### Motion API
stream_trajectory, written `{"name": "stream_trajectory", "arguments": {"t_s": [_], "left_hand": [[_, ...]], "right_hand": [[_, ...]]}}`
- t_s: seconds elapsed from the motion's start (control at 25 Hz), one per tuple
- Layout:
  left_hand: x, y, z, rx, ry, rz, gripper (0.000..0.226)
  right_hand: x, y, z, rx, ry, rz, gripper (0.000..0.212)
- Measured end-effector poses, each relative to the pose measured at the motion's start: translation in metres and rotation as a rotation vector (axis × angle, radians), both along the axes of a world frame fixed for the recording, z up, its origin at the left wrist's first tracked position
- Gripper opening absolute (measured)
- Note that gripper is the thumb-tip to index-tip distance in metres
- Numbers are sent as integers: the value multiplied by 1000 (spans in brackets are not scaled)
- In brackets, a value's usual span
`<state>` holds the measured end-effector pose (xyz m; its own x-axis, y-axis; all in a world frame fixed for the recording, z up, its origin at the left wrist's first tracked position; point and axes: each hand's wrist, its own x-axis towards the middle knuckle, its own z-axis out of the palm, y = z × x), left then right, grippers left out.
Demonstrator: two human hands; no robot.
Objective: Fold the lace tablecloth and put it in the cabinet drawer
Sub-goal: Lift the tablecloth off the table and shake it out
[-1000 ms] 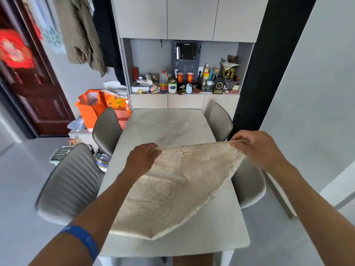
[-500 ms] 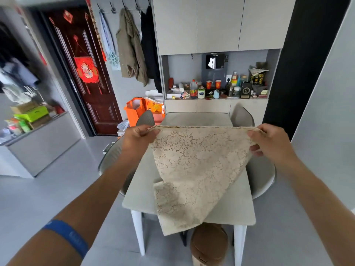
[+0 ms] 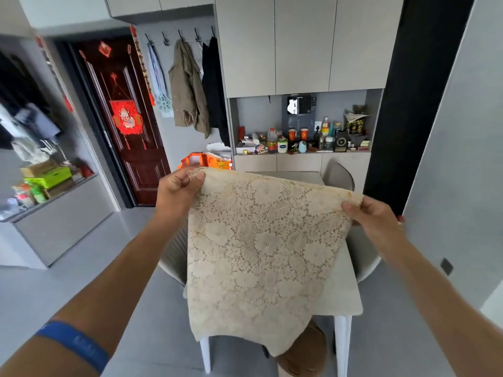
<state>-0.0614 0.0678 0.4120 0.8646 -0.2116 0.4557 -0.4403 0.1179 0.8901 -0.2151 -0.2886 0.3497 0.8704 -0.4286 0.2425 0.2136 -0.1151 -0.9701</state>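
The cream lace tablecloth (image 3: 261,254) hangs folded in the air in front of me, above the near end of the white table (image 3: 340,297). My left hand (image 3: 177,191) pinches its top left corner. My right hand (image 3: 373,213) pinches its top right corner. The cloth's lower edge dangles past the table's front edge. Behind the table stands the pale cabinet (image 3: 299,50), with a row of closed drawer fronts (image 3: 296,162) under its cluttered niche.
Grey chairs (image 3: 337,175) stand at both sides of the table. A brown stool (image 3: 304,352) sits under its near end. Orange bags (image 3: 204,160) lie by the cabinet. Coats (image 3: 190,88) hang beside a dark red door (image 3: 128,126). A low grey sideboard (image 3: 57,221) is at left.
Both hands have raised the cloth higher, off the table, and it now hangs more squarely. My view has drawn back from the table and tilted up.
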Motion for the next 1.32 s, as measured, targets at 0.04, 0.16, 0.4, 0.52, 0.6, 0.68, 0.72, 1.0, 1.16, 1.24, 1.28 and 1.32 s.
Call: {"name": "stream_trajectory", "arguments": {"t_s": [0.04, 0.16, 0.4, 0.52, 0.6, 0.68, 0.72, 1.0, 1.16, 1.24, 1.28, 1.32], "left_hand": [[2, 11, -4, 17, 39, -22, 11], [7, 43, -30, 113, 176, 15, 21], [15, 76, -49, 90, 231, 18, 9], [20, 85, -53, 44, 380, -29, 10], [18, 92, -58, 33, 388, -63, 15], [10, 101, -65, 12, 356, -75, 16], [6, 105, -70, -14, 338, -86, 15], [-32, 110, -131, -33, 260, 99, 21], [-34, 110, -144, 7, 144, 189, 13], [-36, 109, -148, 121, 81, 188, 12], [-37, 107, -151, 161, 79, 185, 13], [-38, 106, -154, 196, 88, 184, 13]], "right_hand": [[1, 8, 4, -7, -27, 6, 13], [0, 34, 20, -8, -51, 8, 11], [3, 72, 50, -142, 32, -94, 33], [7, 79, 43, -88, 120, -118, 22], [6, 83, 31, -31, 150, -111, 15], [5, 87, 19, -30, 154, -102, 13], [4, 89, 16, -43, 143, -98, 13], [4, 107, 12, -155, 76, -85, 28], [11, 115, 26, -180, 52, -104, 25], [12, 116, 30, -192, 40, -121, 21], [13, 116, 31, -194, 33, -123, 19], [14, 116, 30, -195, 28, -123, 18]]}}
